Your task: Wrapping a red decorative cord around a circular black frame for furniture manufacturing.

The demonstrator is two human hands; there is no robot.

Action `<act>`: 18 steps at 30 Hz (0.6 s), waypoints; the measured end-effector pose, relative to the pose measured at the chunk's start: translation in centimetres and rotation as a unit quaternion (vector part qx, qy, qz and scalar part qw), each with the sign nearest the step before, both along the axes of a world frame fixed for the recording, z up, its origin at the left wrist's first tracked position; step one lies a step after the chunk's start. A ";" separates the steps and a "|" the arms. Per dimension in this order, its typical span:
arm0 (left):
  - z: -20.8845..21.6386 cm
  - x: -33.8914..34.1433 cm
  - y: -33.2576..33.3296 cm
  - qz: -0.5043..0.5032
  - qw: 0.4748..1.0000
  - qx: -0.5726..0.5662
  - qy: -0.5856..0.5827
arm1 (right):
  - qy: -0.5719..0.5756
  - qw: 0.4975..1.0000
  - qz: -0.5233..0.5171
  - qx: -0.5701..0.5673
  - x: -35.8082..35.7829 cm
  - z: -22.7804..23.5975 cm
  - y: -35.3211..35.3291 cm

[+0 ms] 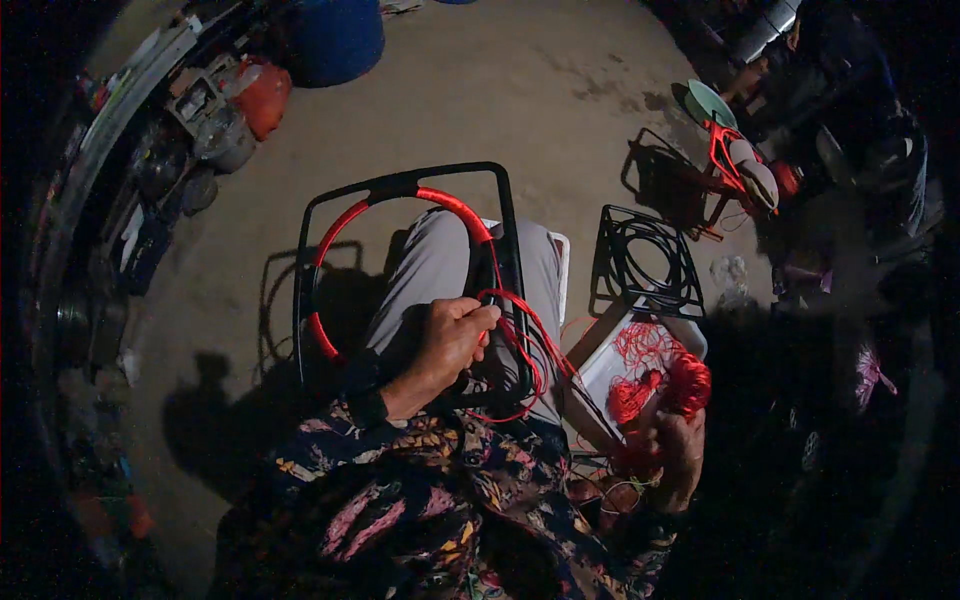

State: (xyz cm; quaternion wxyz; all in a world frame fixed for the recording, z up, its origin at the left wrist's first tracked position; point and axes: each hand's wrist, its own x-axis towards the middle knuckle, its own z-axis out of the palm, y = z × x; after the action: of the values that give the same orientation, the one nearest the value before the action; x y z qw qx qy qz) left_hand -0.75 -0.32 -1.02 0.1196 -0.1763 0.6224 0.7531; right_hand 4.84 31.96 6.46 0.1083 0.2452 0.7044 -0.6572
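A black rectangular frame (506,200) with a round ring inside it rests upright over my lap. Glossy red cord (455,207) is wound around parts of the ring. My left hand (452,340) is closed at the ring's right side, pinching the red cord where loose strands loop out to the right. What lies under its fingers is partly hidden. Over a white tray (597,375) at my right, my right hand (680,440) is closed on a bundle of red cord (688,385). More tangled red cord (640,345) lies in the tray.
Another black frame (650,258) lies beyond the tray. Farther right, a person's hand (752,75) shows near red-wrapped frame parts (722,150) and a pale green basin (710,103). A blue barrel (335,40) and a red bag (262,98) stand at the far left.
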 end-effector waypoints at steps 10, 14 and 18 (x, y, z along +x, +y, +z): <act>0.4 0.0 -0.4 -0.002 1.000 -0.001 0.009 | 0.006 0.988 0.149 0.032 -6.6 -4.5 -9.3; 0.4 -0.4 0.0 0.001 1.000 -0.003 -0.008 | 0.164 0.956 0.201 -0.141 -7.7 -9.6 -11.7; 0.5 -0.4 -0.2 0.003 1.000 -0.018 0.006 | 0.170 0.968 0.161 -0.091 -7.6 -9.5 -10.9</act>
State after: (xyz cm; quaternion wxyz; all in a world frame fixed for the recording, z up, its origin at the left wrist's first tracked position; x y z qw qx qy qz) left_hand -1.11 -0.56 -0.53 0.1103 -0.1758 0.6363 0.7430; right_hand -2.77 21.03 -3.04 0.1133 0.0030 0.6796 -0.7247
